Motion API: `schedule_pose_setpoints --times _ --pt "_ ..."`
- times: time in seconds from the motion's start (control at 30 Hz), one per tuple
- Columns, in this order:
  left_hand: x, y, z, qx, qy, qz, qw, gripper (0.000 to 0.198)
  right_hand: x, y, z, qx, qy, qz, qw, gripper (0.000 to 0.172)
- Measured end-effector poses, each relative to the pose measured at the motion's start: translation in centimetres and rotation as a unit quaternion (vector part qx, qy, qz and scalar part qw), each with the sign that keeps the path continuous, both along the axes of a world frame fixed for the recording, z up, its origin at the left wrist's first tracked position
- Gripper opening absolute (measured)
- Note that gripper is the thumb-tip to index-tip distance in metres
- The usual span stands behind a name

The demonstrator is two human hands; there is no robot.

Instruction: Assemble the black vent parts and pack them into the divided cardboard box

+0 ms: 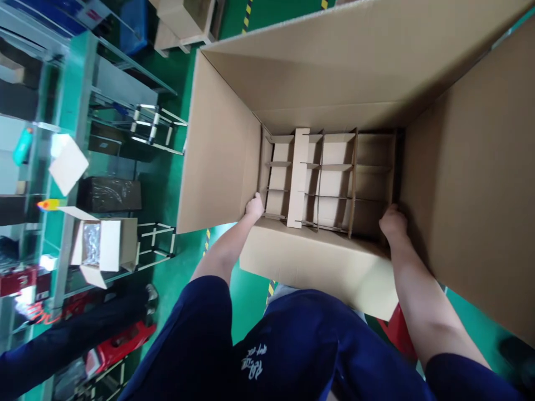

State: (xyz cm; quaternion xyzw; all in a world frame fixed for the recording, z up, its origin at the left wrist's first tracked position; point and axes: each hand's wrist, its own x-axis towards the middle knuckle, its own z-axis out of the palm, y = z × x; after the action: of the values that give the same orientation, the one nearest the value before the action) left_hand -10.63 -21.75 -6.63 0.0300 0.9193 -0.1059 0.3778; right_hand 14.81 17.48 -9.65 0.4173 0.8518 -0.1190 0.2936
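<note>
Clenched on the carton, the left hand and right hand hooked over the rim of its near wall, set wide apart. The carton sat directly before the person's body, its open mouth toward the camera, above a green floor. A cardboard divider insert lay deep inside. The fingers curled over the rim, though how firmly they bit was hard to judge from above. Such wide, even spacing suited a balanced hold, with both forearms kept close to the wall.
</note>
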Motion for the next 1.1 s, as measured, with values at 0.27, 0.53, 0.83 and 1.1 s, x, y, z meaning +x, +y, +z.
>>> schedule_pose_setpoints --times 0.27,0.53,0.83,1.1 --pt "-0.2 -0.3 -2.1 0.006 -0.038 0.007 0.999 0.050 0.5 -0.3 -0.1 0.015 -0.012 -0.012 1.000 0.065" --pt "-0.2 -0.8 -1.2 0.027 -0.066 0.012 0.997 0.049 -0.9 -1.3 1.7 0.091 0.073 -0.026 0.993 0.064" --pt "-0.7 -0.1 -0.3 0.034 -0.070 -0.016 0.997 0.047 -7.3 -3.7 -1.0 0.107 0.227 -0.145 0.957 0.054" --pt "-0.3 -0.6 -0.3 0.024 -0.042 -0.038 0.998 0.061 -9.2 1.4 -1.1 0.107 0.103 -0.266 0.952 0.061"
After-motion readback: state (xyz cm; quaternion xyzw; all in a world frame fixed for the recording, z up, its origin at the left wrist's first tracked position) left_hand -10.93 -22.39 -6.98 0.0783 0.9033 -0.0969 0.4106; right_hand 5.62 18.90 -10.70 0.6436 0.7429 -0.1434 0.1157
